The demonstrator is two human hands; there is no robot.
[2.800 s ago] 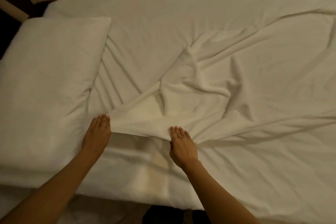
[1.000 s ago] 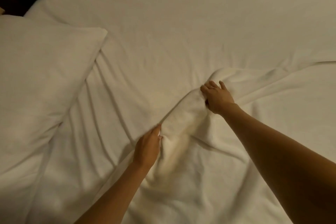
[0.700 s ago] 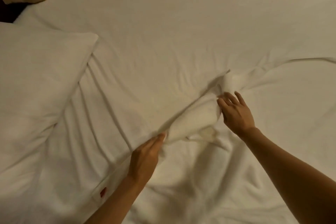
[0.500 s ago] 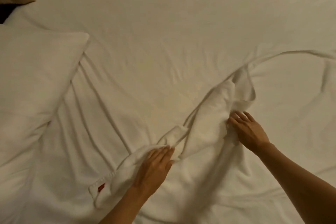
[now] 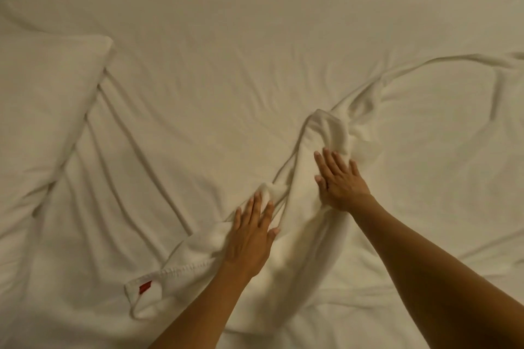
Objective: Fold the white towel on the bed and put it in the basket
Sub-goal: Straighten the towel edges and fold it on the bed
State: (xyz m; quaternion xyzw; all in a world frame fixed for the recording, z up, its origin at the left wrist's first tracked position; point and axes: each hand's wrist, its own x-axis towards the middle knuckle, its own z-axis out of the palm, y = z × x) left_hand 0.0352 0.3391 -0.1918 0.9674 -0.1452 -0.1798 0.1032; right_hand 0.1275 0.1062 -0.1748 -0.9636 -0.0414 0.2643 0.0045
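My left hand (image 5: 251, 238) and right hand (image 5: 338, 178) lie flat, fingers spread, pressing the bunched white towel (image 5: 300, 178), well right of the pillow (image 5: 42, 110).

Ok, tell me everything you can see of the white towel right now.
The white towel is soft, thick terry-looking cloth, lying bunched and creased in a long diagonal ridge on the bed sheet, not yet folded neatly. Its near corner shows a stitched hem and a small red tag. The left hand presses flat on its lower part, and the right hand rests flat on its upper part. No basket is in view.
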